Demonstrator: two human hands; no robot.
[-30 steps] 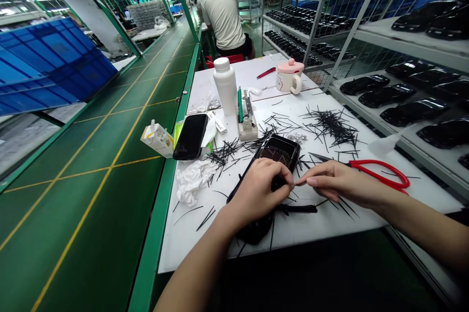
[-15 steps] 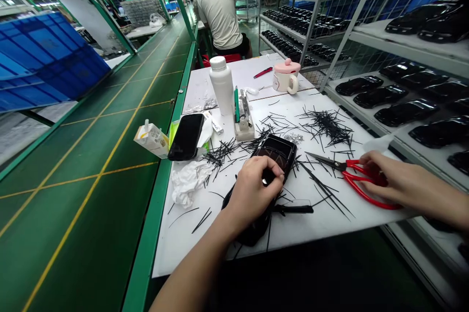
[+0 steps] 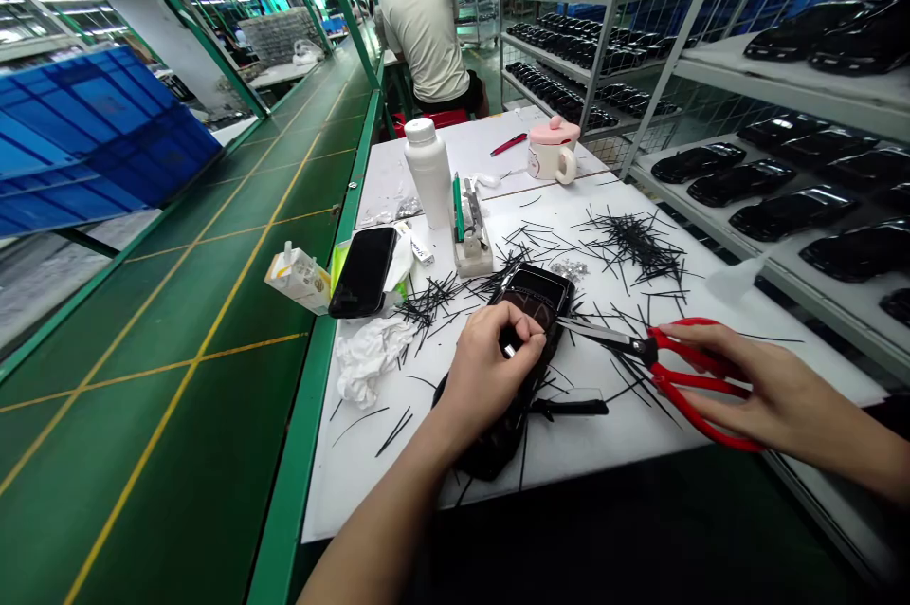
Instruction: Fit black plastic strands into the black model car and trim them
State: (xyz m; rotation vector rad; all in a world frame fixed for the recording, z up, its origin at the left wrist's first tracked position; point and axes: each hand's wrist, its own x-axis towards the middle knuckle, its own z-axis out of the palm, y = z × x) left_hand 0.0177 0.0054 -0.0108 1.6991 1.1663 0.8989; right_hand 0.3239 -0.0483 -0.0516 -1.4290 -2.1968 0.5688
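My left hand [image 3: 494, 358] rests over a glossy black toy car body [image 3: 544, 287], thumb and forefinger pinched together. Whatever lies between those fingertips is too small to make out. In my right hand [image 3: 768, 387] are scissors with red handles [image 3: 700, 382], the fingers through the loops. Their blades [image 3: 597, 335] point left, the tips close to the car body's right edge and near my left fingertips. A black-handled tool [image 3: 569, 407] lies just right of the car body. Thin black strips [image 3: 640, 245] are scattered around it on the white tabletop [image 3: 376, 501].
Left of the car body are crumpled tissue [image 3: 370, 358], a phone [image 3: 364, 273] and a drink carton [image 3: 299, 278]. Behind it stand a white bottle [image 3: 427, 174] and a lidded mug [image 3: 553, 150]. A green conveyor [image 3: 177, 396] runs along the left; racks of car bodies [image 3: 789, 207] line the right. One person [image 3: 427, 27] sits ahead.
The scissors have been lifted off the table and moved left, their tips now by the car body. My right hand has gone further into the handles. My left hand stays nearly in place.
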